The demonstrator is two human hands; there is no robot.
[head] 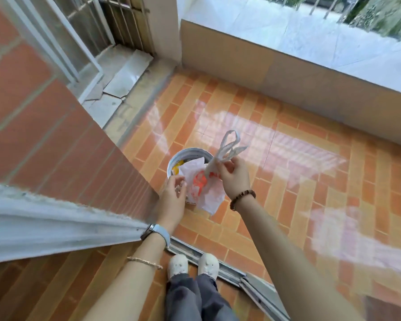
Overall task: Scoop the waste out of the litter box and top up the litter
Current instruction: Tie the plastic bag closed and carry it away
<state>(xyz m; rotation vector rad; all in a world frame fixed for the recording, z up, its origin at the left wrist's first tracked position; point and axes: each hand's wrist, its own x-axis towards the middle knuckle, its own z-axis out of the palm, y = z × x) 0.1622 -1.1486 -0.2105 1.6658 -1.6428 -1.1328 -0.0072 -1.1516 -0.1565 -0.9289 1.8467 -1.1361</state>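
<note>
1. The white plastic bag with orange print [204, 188] hangs from the right hand [235, 177], whose fingertips pinch its looped handles.
2. The left hand [173, 195] curls its fingers at the bag's left edge; I cannot tell if they grip it.
3. Beneath the fingers, a round grey bucket [188, 151] stands on glossy orange brick-pattern tiles [299, 181], with a tan low wall [287, 72] beyond.

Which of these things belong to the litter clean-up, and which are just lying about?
In use: white plastic bag, round bin below it, right hand pinching the bag's handles, left hand at the bag's side.
Lying about: cracked tiles by the window, door track.
</note>
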